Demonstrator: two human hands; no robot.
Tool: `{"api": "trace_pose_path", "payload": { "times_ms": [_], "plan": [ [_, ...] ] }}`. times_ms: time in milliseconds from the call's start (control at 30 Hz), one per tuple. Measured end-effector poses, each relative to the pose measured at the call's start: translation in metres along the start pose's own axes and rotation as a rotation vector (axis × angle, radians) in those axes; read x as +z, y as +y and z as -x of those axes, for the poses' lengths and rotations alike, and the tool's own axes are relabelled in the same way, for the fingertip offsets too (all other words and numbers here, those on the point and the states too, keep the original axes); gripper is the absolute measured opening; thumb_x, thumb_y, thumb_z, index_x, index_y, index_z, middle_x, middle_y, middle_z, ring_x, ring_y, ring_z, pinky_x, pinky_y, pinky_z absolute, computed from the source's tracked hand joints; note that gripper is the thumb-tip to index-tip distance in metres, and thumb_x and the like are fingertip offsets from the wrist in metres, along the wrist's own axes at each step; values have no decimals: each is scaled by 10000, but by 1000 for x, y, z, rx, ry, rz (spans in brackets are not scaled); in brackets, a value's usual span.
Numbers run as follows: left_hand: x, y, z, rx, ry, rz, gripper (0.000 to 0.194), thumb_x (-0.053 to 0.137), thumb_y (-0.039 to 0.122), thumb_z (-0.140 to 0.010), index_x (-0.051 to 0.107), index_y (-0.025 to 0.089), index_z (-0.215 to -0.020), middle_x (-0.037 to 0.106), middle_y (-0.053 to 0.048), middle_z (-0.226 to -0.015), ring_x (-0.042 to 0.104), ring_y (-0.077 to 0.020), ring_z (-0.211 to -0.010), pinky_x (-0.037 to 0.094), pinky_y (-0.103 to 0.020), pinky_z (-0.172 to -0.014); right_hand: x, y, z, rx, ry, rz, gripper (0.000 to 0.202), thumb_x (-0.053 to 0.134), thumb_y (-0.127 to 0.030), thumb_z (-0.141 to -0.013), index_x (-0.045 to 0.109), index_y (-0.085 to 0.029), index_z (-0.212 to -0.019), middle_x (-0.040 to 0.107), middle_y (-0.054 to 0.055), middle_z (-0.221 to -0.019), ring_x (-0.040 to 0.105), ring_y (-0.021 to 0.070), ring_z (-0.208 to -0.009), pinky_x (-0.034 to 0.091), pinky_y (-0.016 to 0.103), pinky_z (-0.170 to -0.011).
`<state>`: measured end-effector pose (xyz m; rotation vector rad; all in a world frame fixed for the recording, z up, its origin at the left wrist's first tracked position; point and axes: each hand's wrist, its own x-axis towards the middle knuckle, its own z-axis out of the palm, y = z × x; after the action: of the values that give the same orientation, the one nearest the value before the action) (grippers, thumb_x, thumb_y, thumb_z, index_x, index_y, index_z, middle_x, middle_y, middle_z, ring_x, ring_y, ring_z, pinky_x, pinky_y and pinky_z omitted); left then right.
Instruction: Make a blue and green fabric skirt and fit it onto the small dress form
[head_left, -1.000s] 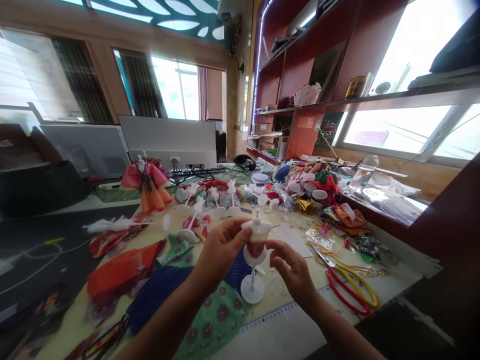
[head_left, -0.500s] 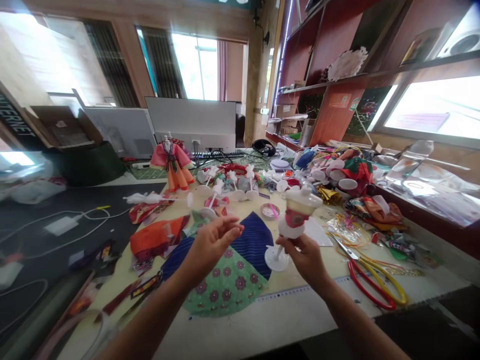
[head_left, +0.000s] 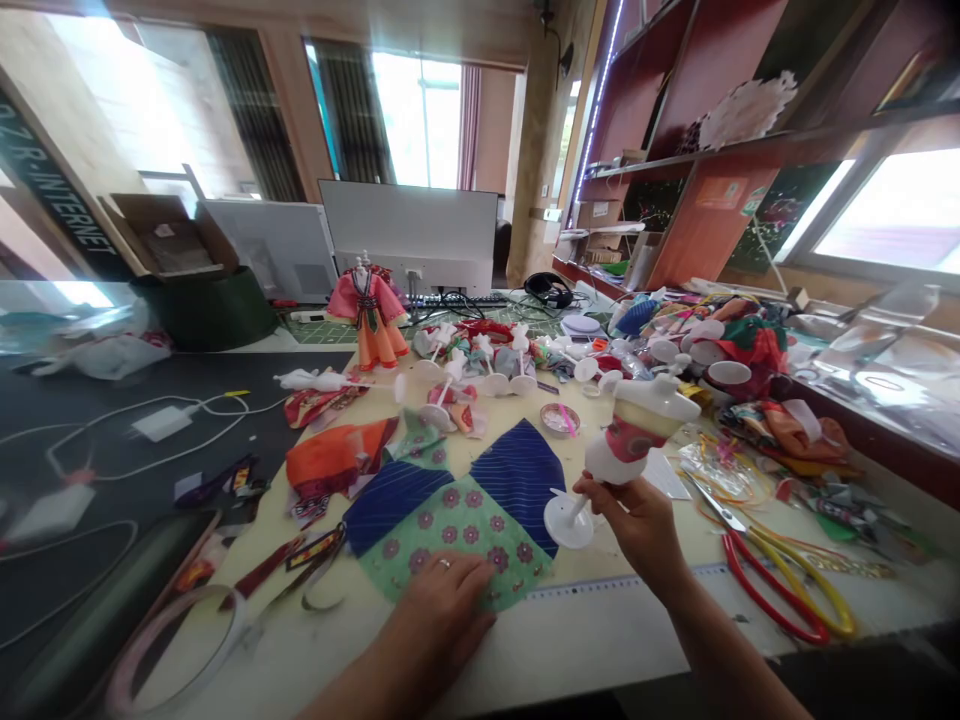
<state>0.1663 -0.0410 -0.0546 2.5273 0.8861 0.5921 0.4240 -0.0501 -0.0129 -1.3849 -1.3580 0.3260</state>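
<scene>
My right hand (head_left: 637, 525) grips a small white mannequin (head_left: 626, 458) low down, holding it tilted. A cream and red band of cloth wraps its torso, and its round white base (head_left: 568, 525) hangs below my fingers. Lower in the view, my left hand (head_left: 448, 605) lies on the lower edge of a green flowered cloth (head_left: 480, 515), its fingers laid out over the fabric. Dark blue striped cloth pieces (head_left: 519, 470) extend from both sides of the green cloth. A finger of the left hand wears a ring.
Large scissors with red and yellow handles (head_left: 780, 580) lie at right, near a ruler (head_left: 600, 585). Several small white mannequins and a doll-size pink and orange dress (head_left: 373, 315) stand behind. Orange cloth (head_left: 337, 455) lies at left; a small dish (head_left: 560, 420) sits mid-table.
My left hand has come down from the air onto the green flowered cloth. The mannequin stays in my right hand. The whole view has shifted, so things appear farther right.
</scene>
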Motion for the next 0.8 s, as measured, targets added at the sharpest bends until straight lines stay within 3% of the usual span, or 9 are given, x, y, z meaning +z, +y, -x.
{"api": "trace_pose_path", "payload": {
  "times_ms": [367, 500, 567, 667, 800],
  "plan": [
    [12, -2, -3, 132, -25, -244, 351, 596, 188, -741, 523, 169, -1085, 618, -72, -1016, 549, -253, -921, 452, -446, -880, 2, 1, -6, 1, -6, -37, 196, 643, -353, -776, 642, -158, -757, 686, 63, -725, 591, 156, -574, 491, 291, -539],
    [24, -13, -3, 218, 103, -304, 108, 538, 152, -771, 562, 174, -874, 607, -53, -882, 546, -215, -815, 462, -438, -856, 0, 2, -14, -6, 26, -46, 209, 632, -362, -782, 638, -153, -799, 687, 69, -740, 587, 149, -561, 498, 292, -530],
    [27, -19, -2, 251, 159, -328, 132, 455, 92, -801, 549, 178, -764, 592, -43, -812, 536, -188, -764, 456, -433, -862, -4, 3, -18, -10, 58, -35, 212, 633, -362, -780, 638, -154, -818, 686, 66, -742, 578, 142, -553, 495, 290, -529],
    [20, -25, 0, 250, 176, -326, 226, 385, 44, -821, 547, 179, -740, 575, -31, -770, 529, -168, -748, 421, -448, -920, -13, 5, -23, -14, 112, 3, 206, 647, -355, -765, 643, -152, -804, 678, 58, -735, 569, 139, -564, 482, 291, -546],
    [-2, -27, 8, 227, 167, -250, 230, 383, 35, -824, 551, 171, -747, 557, -28, -748, 523, -167, -761, 408, -444, -928, -24, 11, -24, -6, 160, 47, 203, 658, -346, -749, 651, -146, -782, 670, 51, -719, 557, 135, -562, 463, 288, -548]
  ]
}}
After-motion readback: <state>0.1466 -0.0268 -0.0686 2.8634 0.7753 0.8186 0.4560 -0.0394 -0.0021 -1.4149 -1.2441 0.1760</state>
